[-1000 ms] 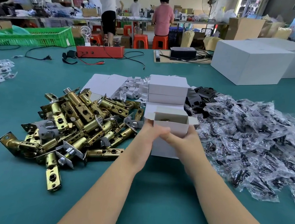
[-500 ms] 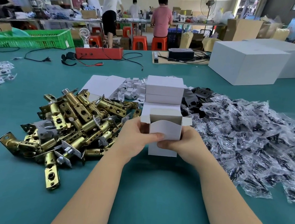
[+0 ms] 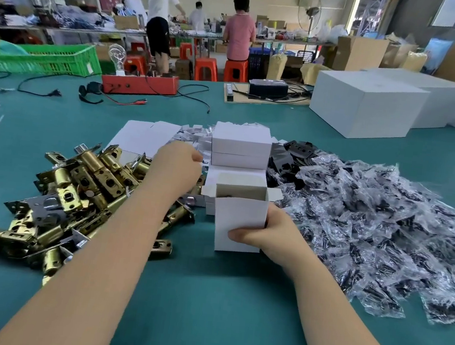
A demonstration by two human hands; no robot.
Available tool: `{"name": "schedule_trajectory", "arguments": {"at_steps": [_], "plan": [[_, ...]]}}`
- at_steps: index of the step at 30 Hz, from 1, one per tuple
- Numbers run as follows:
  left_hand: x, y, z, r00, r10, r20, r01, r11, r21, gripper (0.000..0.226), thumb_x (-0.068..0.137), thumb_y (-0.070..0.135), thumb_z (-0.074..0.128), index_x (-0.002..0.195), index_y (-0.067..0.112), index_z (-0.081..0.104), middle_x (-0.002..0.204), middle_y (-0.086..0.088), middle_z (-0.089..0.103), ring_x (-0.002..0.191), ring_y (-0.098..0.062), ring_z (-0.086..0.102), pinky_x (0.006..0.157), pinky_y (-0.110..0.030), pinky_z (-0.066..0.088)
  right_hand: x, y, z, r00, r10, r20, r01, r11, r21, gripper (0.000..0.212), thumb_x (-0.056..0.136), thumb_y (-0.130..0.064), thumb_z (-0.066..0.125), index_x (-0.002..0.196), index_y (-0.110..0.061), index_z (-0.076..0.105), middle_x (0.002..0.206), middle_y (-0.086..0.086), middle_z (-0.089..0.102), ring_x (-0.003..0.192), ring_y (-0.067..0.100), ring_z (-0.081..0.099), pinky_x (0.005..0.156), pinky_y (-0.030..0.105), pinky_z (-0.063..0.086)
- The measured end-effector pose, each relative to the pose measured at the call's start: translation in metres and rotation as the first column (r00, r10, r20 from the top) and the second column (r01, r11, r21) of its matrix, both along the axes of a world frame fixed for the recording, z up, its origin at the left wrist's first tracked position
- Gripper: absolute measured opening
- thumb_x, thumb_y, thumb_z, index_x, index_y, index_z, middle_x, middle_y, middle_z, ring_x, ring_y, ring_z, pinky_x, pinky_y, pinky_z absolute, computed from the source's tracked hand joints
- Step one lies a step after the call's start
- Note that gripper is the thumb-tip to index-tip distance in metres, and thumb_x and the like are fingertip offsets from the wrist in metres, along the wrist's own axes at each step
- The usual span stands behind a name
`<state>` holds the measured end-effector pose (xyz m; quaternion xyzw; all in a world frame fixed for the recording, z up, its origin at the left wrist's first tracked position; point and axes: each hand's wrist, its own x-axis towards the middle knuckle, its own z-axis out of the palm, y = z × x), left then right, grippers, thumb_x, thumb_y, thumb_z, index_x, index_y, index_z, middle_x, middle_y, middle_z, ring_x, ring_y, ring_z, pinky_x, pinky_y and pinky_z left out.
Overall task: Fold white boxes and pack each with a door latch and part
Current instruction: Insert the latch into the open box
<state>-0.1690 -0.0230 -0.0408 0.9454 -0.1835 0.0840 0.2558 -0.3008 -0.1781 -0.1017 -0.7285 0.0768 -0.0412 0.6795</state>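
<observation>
Your right hand [image 3: 267, 235] grips the open box [image 3: 238, 224]; your left hand [image 3: 177, 164] (fingers hidden, grasp unreadable) hovers over the latches [image 3: 76, 192].

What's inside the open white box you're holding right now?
The open white box, held by the right hand, shows a small dark shape just under its rim. The front wall hides everything lower down.

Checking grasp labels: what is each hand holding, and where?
Right hand grips the open white box by its lower right side. Left hand is off it; whether it holds anything cannot be told.
</observation>
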Motion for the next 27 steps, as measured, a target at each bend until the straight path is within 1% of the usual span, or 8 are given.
{"name": "schedule_trajectory", "arguments": {"at_steps": [3,6,8,12,18,22,25,27], "plan": [[0.043,-0.016,0.004,0.999,-0.006,0.04,-0.009,0.925,0.381,0.032,0.09,0.001,0.046,0.109,0.007,0.07,0.112,-0.012,0.067,0.092,-0.027,0.056,0.078,-0.032,0.046,0.0,-0.002,0.0,1.0,0.03,-0.002,-0.03,0.999,-0.019,0.043,0.073,0.007,0.075,0.11,-0.013,0.068,0.102,0.003,0.074,0.097,0.014,0.068,0.081,0.026,0.056],[0.078,-0.022,0.0,0.999,0.027,0.034,-0.041,0.85,0.525,0.025,0.094,0.004,0.046,0.109,0.004,0.065,0.113,-0.015,0.065,0.094,-0.031,0.057,0.082,-0.037,0.05,0.001,-0.005,0.0,0.999,0.046,-0.009,-0.047,0.997,-0.065,0.035,0.072,0.005,0.077,0.102,-0.014,0.073,0.096,0.001,0.075,0.091,0.01,0.069,0.081,0.026,0.056],[0.094,-0.027,-0.009,0.999,0.035,0.008,-0.034,0.834,0.551,0.024,0.093,0.006,0.045,0.11,0.006,0.062,0.121,-0.017,0.061,0.098,-0.032,0.055,0.085,-0.04,0.051,0.002,-0.006,-0.001,0.997,0.068,-0.023,-0.07,0.994,-0.084,0.032,0.073,0.002,0.077,0.099,-0.016,0.073,0.094,-0.001,0.075,0.091,0.009,0.069,0.081,0.025,0.056],[0.117,-0.042,-0.023,0.999,0.029,-0.019,-0.013,0.821,0.571,0.038,0.092,0.012,0.047,0.13,0.011,0.053,0.136,-0.014,0.051,0.12,-0.034,0.052,0.092,-0.049,0.051,0.005,-0.007,-0.004,0.995,0.099,-0.013,-0.1,0.994,-0.054,0.035,0.074,0.003,0.075,0.102,-0.018,0.072,0.096,-0.001,0.075,0.092,0.009,0.069,0.074,0.02,0.053],[0.13,-0.045,-0.031,0.988,0.112,-0.104,-0.014,0.745,0.667,0.042,0.094,0.009,0.047,0.135,0.014,0.052,0.14,-0.011,0.051,0.127,-0.033,0.049,0.098,-0.046,0.046,0.007,-0.006,-0.005,0.994,0.11,0.006,-0.109,0.993,-0.053,0.033,0.068,-0.008,0.076,0.096,-0.026,0.075,0.092,-0.004,0.075,0.089,0.006,0.069,0.07,0.016,0.051],[0.129,-0.041,-0.031,0.991,0.134,-0.009,-0.096,0.749,0.656,0.039,0.091,0.004,0.052,0.129,0.013,0.057,0.134,-0.009,0.054,0.119,-0.029,0.054,0.091,-0.039,0.046,0.007,-0.007,-0.006,0.995,0.097,0.001,-0.096,0.995,-0.039,0.038,0.067,-0.009,0.077,0.103,-0.022,0.072,0.096,-0.004,0.075,0.093,0.009,0.069,0.072,0.018,0.051],[0.125,-0.041,-0.03,0.994,0.097,0.043,-0.099,0.709,0.698,0.037,0.091,0.006,0.054,0.127,0.014,0.057,0.136,-0.01,0.05,0.123,-0.028,0.05,0.095,-0.039,0.044,0.007,-0.007,-0.004,0.997,0.08,-0.008,-0.081,0.996,-0.042,0.038,0.072,-0.002,0.078,0.104,-0.02,0.07,0.096,-0.003,0.075,0.093,0.01,0.069,0.074,0.019,0.053],[0.12,-0.042,-0.028,0.995,0.058,0.081,-0.098,0.715,0.692,0.033,0.09,0.006,0.053,0.123,0.012,0.058,0.131,-0.013,0.051,0.121,-0.03,0.047,0.095,-0.039,0.044,0.006,-0.007,-0.003,0.998,0.069,-0.013,-0.069,0.996,-0.056,0.039,0.074,0.001,0.078,0.105,-0.021,0.069,0.096,-0.003,0.075,0.094,0.011,0.069,0.076,0.021,0.054]]}}
